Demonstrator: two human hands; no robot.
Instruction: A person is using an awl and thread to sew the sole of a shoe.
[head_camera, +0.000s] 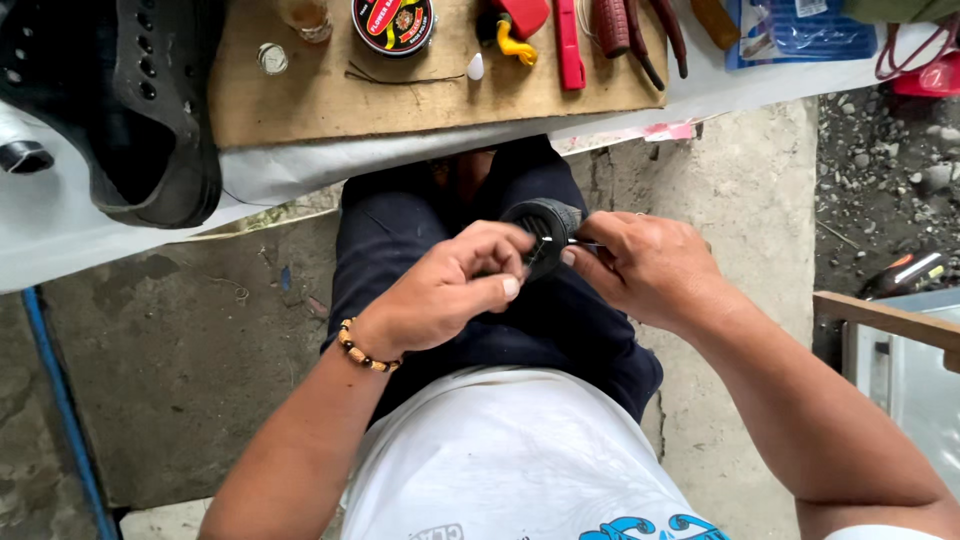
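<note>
The bench (300, 175) carries a black shoe (130, 110) at its left edge and a round tin (394, 22) on the brown board (330, 100). Over the lap, the left hand (450, 295) is closed around a black strap piece (545, 225); the right hand (645, 265) pinches a thin needle (572, 241) there. It seems a stitching step, needing a steady pull
</note>
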